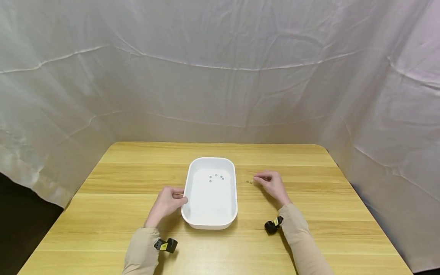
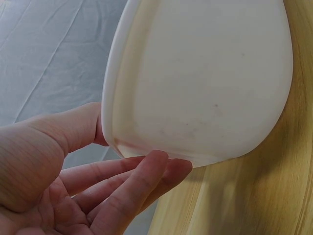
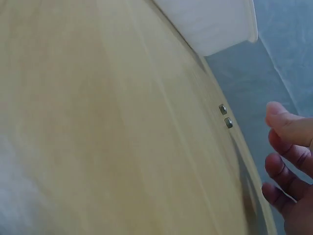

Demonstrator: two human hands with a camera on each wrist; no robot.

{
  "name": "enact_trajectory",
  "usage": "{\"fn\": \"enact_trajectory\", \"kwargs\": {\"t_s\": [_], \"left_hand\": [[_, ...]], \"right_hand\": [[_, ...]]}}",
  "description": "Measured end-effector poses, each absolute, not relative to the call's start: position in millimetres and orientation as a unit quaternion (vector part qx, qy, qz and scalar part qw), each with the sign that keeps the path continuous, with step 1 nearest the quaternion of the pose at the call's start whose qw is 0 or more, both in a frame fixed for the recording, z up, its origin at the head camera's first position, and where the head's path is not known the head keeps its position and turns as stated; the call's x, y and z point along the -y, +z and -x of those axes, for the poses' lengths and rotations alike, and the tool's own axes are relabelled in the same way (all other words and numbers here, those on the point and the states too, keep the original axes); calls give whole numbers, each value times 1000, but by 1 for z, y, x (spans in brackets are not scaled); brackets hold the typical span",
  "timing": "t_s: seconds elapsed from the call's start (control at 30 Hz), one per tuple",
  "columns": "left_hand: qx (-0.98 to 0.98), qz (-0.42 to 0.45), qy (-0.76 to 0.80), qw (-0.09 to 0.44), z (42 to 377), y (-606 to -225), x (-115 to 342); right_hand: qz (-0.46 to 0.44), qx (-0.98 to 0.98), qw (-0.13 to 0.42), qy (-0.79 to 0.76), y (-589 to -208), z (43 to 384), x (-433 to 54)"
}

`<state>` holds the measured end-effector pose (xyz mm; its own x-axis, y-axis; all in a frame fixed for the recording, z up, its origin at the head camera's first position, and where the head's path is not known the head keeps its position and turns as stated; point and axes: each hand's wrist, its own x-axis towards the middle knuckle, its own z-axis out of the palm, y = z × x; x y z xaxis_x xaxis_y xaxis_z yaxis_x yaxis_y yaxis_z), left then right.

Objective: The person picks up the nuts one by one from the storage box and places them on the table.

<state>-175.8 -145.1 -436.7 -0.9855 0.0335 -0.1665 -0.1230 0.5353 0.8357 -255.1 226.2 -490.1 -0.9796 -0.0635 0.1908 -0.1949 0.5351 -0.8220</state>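
My left hand (image 1: 166,203) grips the left side of a white rectangular tray (image 1: 209,224), thumb over the rim and fingers against the outer wall. In the left wrist view the tray's outside (image 2: 205,73) shows above the fingers (image 2: 132,191). Several small metal pieces, which look like nuts (image 1: 210,181), lie in the far half of the tray. Two more nuts (image 3: 226,116) lie side by side on the table, right of the tray. Just right of those two hovers my right hand (image 1: 273,186), fingers loosely bent, thumb and fingertips apart with nothing visible between them.
The wooden table (image 1: 113,214) carries the tray and the loose nuts. Pale cloth (image 1: 220,95) hangs behind it and along both sides. A small black camera (image 1: 168,245) is strapped at each beige sleeve (image 1: 299,229).
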Motion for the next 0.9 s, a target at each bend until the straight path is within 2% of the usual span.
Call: {"fn": "enact_trajectory", "kwargs": {"t_s": [0.43,0.9], "left_hand": [[-873,23,481,79,176,-437,145],[-873,20,481,76,175,-438,145]], "right_hand": [[-87,883,74,455,-503,258,-229],[-97,887,107,438,-513,256,-227]]}}
